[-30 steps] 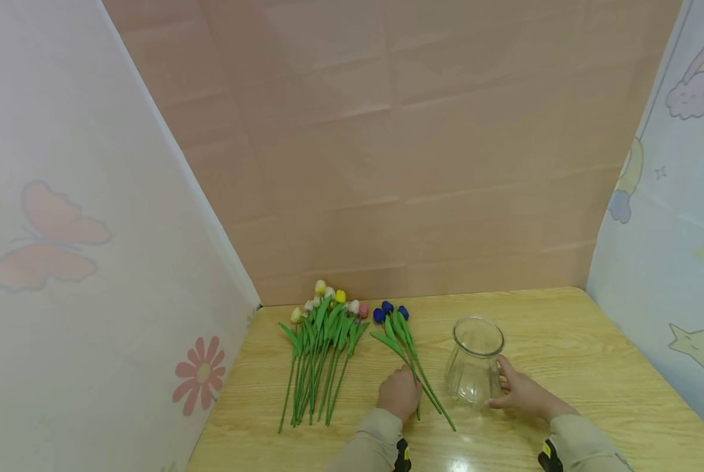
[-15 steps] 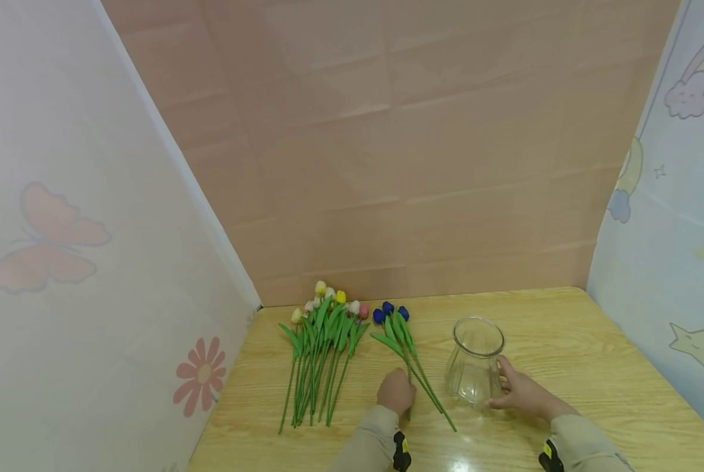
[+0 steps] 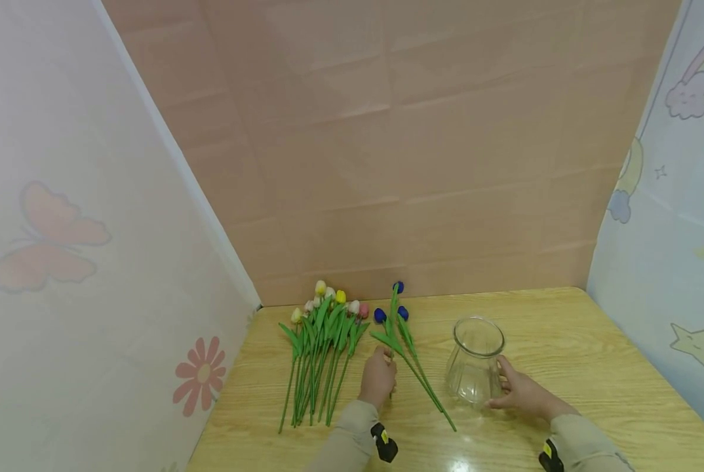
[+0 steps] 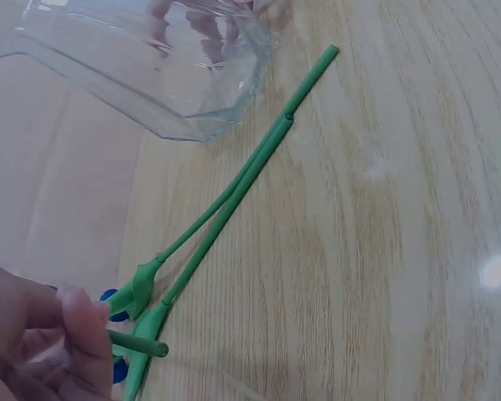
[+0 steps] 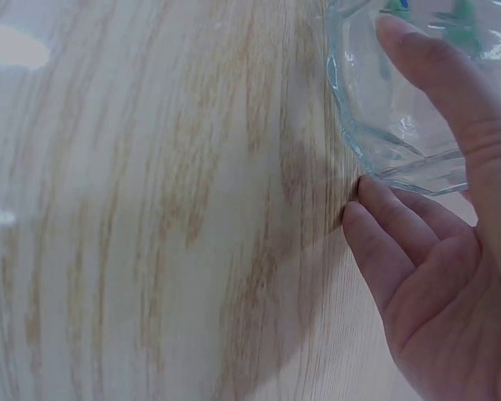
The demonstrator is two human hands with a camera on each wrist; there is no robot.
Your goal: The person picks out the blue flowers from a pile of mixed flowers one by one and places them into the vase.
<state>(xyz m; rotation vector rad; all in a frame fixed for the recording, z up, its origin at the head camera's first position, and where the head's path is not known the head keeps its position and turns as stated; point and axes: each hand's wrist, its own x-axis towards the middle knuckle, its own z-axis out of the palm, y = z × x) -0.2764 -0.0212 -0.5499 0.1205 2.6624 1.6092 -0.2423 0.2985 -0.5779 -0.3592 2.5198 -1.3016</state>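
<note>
My left hand (image 3: pixel 378 377) pinches the green stem of an artificial blue tulip (image 3: pixel 398 288), raised off the table. In the left wrist view, the stem's cut end (image 4: pixel 142 343) sticks out past my fingertips. Two more blue tulips (image 3: pixel 403 313) lie to its right, their stems crossing toward the vase. A clear glass vase (image 3: pixel 472 377) stands upright at the right. Beside it is my right hand (image 3: pixel 523 393), thumb along its side and fairly straight fingers touching near its base, as the right wrist view shows.
A bunch of artificial tulips (image 3: pixel 322 347) in yellow, white and pink lies on the wooden table (image 3: pixel 564 341) at the left. A brown paper-like backdrop (image 3: pixel 411 164) rises behind, with printed white panels on both sides.
My left hand has drawn one blue tulip away from the other two, moving left and slightly forward, its bud now farther back. My right hand and the vase have stayed in place.
</note>
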